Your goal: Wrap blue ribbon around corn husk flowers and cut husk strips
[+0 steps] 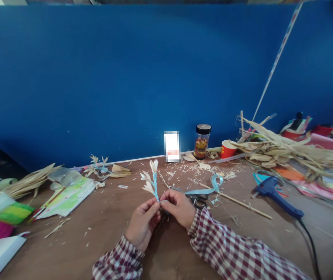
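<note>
Right hand (180, 206) and left hand (143, 225) are poising close together over the middle of the worktop (96, 249), checked sleeves (230, 245) extending from the near edge. Left thumb and forefinger are pinching the blue-wrapped stalk of an upright sprig (155, 183) with pale petals; right thumb and forefinger are pinching at its lower end, partly hiding it.

Near the back edge, a black-lidded jar (201, 146) is holding amber contents; beside it a smaller red cup (227, 151) is standing, its contents not showing.

A blue panel (125, 77) is bounding the back edge. Dry husks (294, 149) are crowding the back right corner, painted sheets (64, 200) are lying toward the left edge, and a glue gun (277, 196) is lying toward the right. Brown surface is stretching between sheets and left hand, carrying small scraps (87, 229). Dark-handled scissors (199, 200) are lying just beside the right hand.
</note>
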Demonstrator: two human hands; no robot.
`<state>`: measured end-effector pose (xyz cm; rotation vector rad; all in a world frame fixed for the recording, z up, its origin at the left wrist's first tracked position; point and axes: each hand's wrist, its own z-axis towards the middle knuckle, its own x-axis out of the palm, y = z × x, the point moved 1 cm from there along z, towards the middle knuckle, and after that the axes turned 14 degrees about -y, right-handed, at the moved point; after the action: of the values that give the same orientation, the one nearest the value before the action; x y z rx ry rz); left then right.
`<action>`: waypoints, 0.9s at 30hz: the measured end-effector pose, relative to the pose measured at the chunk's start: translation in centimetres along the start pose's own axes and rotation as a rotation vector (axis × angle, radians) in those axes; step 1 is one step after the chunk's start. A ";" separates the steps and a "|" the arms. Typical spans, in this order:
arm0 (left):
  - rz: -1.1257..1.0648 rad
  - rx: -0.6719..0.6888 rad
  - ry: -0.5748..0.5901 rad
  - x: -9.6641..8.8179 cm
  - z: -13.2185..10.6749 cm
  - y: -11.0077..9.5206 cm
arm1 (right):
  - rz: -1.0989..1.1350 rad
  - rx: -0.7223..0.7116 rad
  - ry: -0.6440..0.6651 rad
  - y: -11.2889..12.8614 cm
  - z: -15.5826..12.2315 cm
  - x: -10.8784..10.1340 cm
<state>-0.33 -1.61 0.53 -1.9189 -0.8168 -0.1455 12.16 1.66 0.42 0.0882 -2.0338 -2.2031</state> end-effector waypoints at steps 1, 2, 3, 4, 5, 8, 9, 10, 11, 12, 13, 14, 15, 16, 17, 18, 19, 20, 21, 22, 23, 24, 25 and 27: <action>-0.005 -0.004 -0.003 0.0 0.0 0.0 | 0.003 0.005 -0.003 0.0 0.0 0.0; -0.006 -0.008 -0.008 0.0 0.0 0.0 | -0.001 0.008 -0.008 0.1 0.0 0.1; -0.005 -0.011 -0.015 0.0 0.0 -0.1 | -0.010 0.007 -0.014 0.1 -0.1 0.1; -0.002 -0.014 -0.022 0.0 -0.1 -0.1 | -0.026 0.000 -0.021 0.2 -0.1 0.1; 0.000 -0.014 -0.029 0.0 -0.1 -0.2 | -0.048 -0.013 -0.029 0.3 -0.1 0.0; 0.015 0.002 -0.036 0.0 -0.1 -0.3 | -0.113 -0.061 -0.042 0.6 -0.1 -0.1; 0.022 0.010 -0.036 0.0 -0.1 -0.3 | -0.123 -0.068 -0.040 0.6 -0.1 -0.1; 0.030 0.016 -0.037 0.0 -0.1 -0.3 | -0.126 -0.066 -0.035 0.6 -0.1 -0.1; 0.038 0.021 -0.038 -0.1 0.0 -0.3 | -0.125 -0.059 -0.031 0.5 -0.1 -0.2; 0.044 0.026 -0.038 -0.1 0.0 -0.3 | -0.124 -0.052 -0.026 0.4 0.0 -0.2; 0.049 0.029 -0.033 -0.2 0.1 -0.3 | -0.122 -0.045 -0.020 0.3 0.0 -0.2; 0.055 0.031 -0.022 -0.2 0.1 -0.3 | -0.119 -0.038 -0.014 0.2 0.1 -0.2; 0.060 0.031 -0.008 -0.3 0.2 -0.3 | -0.113 -0.032 -0.008 0.1 0.1 -0.2; 0.066 0.031 0.008 -0.4 0.3 -0.2 | -0.104 -0.027 -0.001 0.1 0.2 -0.2; 0.072 0.029 0.024 -0.4 0.3 -0.2 | -0.092 -0.022 0.006 0.0 0.2 -0.2; 0.075 0.027 0.038 -0.5 0.4 -0.3 | -0.078 -0.017 0.011 0.0 0.2 -0.2; 0.077 0.022 0.048 -0.5 0.4 -0.3 | -0.065 -0.015 0.014 -0.1 0.2 -0.2; 0.076 0.017 0.055 -0.6 0.4 -0.3 | -0.052 -0.013 0.015 -0.1 0.2 -0.2; 0.076 0.010 0.063 -0.6 0.4 -0.3 | -0.038 -0.010 0.017 -0.1 0.2 -0.2; 0.078 0.000 0.070 -0.6 0.5 -0.3 | -0.023 -0.006 0.021 -0.1 0.1 -0.2; 0.079 -0.010 0.076 -0.6 0.5 -0.4 | -0.006 -0.003 0.025 0.0 0.1 -0.2; 0.080 -0.018 0.080 -0.6 0.5 -0.4 | 0.008 -0.002 0.024 0.0 0.1 -0.2; 0.082 -0.027 0.084 -0.6 0.4 -0.4 | 0.020 -0.004 0.019 0.0 0.0 -0.2; 0.086 -0.042 0.089 -0.6 0.4 -0.5 | 0.032 -0.019 0.002 0.2 0.0 -0.3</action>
<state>-1.16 -1.40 0.41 -1.9689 -0.6760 -0.1961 12.43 1.68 0.58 0.0559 -1.9988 -2.2018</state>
